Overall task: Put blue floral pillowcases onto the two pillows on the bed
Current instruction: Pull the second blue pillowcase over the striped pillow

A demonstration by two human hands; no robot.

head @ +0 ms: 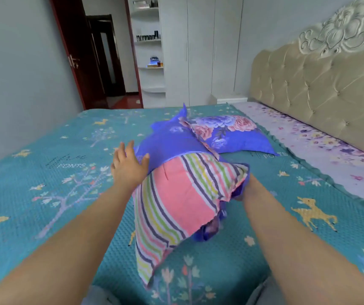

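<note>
A pink striped pillow (172,205) is held above the teal bedspread, its far end inside a blue floral pillowcase (167,148). My left hand (128,166) is spread flat with straight fingers against the left side of the case. My right hand (242,190) is mostly hidden behind the pillow and grips the bunched blue rim of the pillowcase at its right side. Behind lies a second pillow (231,135), fully inside a blue floral case.
The teal bedspread (44,183) covers most of the bed. A purple floral sheet (308,142) runs along the padded beige headboard (322,91) on the right. White wardrobes (198,51) and an open doorway (101,58) stand beyond the bed.
</note>
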